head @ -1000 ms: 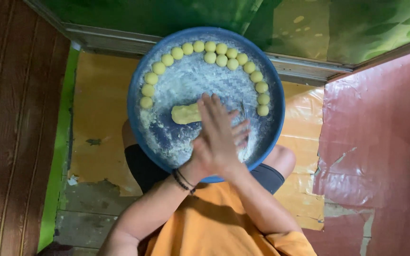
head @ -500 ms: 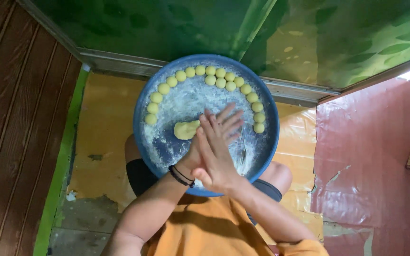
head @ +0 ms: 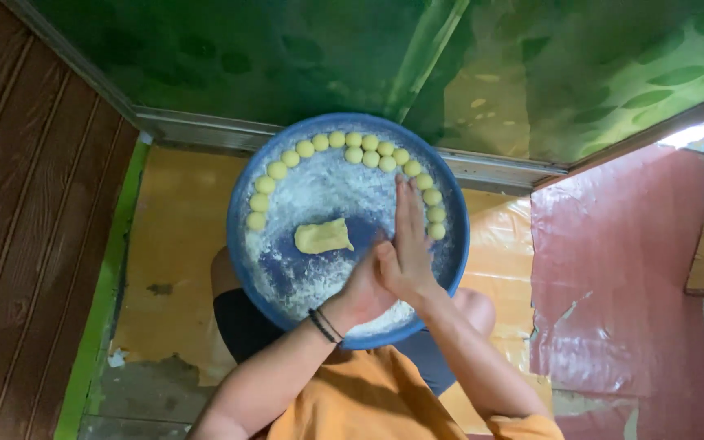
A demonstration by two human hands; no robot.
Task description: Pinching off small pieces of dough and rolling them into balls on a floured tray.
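A lump of yellow dough (head: 323, 237) lies flat near the middle of a round blue tray (head: 242, 261), on a white dusting of flour (head: 319, 191) that covers most of the tray's floor. The tray rests on the person's lap, above an orange shirt (head: 368, 403) and dark shorts (head: 242, 330). Small yellow dough balls (head: 344, 148) run in an arc along the tray's far rim, from the left side round to the right, with a second short row at the far edge. Both hands are over the right half of the tray, just right of the lump and not touching it. The right hand (head: 407, 244) lies on top, fingers straight and together, pointing to the far rim. The left hand (head: 364, 289) is pressed palm to palm beneath it, mostly covered, so whether anything sits between the palms cannot be told. A dark band (head: 323, 324) circles the left wrist. Yellow floor (head: 177, 244) lies to the left, red sheeting (head: 613, 269) to the right.
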